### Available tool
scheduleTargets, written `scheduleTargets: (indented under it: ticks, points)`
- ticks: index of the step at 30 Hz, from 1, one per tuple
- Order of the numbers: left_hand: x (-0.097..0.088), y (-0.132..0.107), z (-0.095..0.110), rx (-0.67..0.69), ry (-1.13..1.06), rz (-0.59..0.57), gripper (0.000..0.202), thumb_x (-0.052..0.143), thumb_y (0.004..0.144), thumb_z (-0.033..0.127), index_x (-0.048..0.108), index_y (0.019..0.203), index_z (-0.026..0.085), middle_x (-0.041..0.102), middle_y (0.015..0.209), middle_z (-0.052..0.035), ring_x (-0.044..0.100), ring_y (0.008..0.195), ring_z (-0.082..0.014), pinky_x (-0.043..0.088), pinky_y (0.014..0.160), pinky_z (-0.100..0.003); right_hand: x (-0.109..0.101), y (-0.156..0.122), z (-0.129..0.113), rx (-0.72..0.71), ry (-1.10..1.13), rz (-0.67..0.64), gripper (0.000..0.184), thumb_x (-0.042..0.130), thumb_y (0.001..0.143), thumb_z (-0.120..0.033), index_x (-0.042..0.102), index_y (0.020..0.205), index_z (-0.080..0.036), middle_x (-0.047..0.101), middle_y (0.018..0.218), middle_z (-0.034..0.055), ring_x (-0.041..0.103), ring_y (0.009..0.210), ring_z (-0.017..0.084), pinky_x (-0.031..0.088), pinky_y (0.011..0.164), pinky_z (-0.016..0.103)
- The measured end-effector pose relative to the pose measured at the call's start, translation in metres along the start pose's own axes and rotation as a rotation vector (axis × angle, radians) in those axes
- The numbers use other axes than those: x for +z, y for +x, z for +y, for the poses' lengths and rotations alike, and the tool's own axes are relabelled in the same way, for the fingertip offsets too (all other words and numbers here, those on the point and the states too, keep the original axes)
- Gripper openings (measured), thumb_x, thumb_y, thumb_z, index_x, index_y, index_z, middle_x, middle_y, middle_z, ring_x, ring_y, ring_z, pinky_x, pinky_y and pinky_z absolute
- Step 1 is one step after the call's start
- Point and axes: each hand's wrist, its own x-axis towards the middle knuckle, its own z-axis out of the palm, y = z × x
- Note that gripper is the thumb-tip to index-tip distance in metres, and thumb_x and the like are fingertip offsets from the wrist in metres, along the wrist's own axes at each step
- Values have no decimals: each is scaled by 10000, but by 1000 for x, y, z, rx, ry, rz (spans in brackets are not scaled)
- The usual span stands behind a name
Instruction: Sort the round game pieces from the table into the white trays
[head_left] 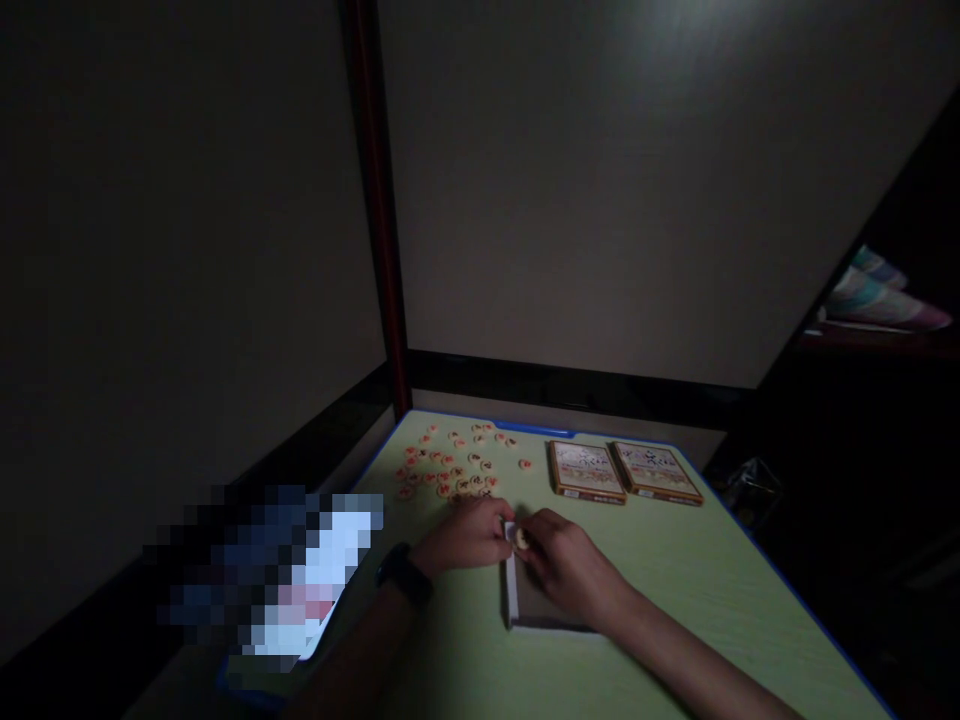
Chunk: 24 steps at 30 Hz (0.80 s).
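Note:
Both hands meet over the far left corner of a shallow open box point(513, 598) on the green table point(675, 590). My right hand point(566, 570) lies over the box with fingers curled and pinches a small round game piece point(520, 539). My left hand point(469, 535), with a dark band on its wrist, has its fingers bent against the box's corner beside that piece. Several round pale pieces with red or dark marks point(457, 465) lie scattered on the table just beyond the hands.
Two flat printed boxes point(586, 470) point(656, 471) lie side by side at the table's far right. A blurred bright screen point(300, 570) sits at the left edge. A dark red post point(379, 210) rises behind the table. Folded cloth point(881, 295) rests on a shelf at right.

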Motion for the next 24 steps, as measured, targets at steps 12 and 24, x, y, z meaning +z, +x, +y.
scheduleTargets:
  ticks: [12, 24]
  points:
    - [4, 3, -8, -75, -203, -61, 192, 574, 690, 157, 614, 878, 143, 543, 566, 54, 502, 507, -93, 336, 494, -195, -8, 0, 13, 127, 129, 225, 113, 641, 772, -144, 673, 876, -174, 664, 835, 60, 622, 768, 206, 449, 703, 288]
    - [14, 1, 14, -38, 286, 183, 192, 664, 703, 361, 631, 806, 202, 658, 719, -5, 569, 670, -160, 361, 600, -239, -12, -3, 18, 75, 49, 182, 118, 585, 759, -85, 635, 846, -148, 656, 808, 62, 577, 716, 182, 368, 637, 258]
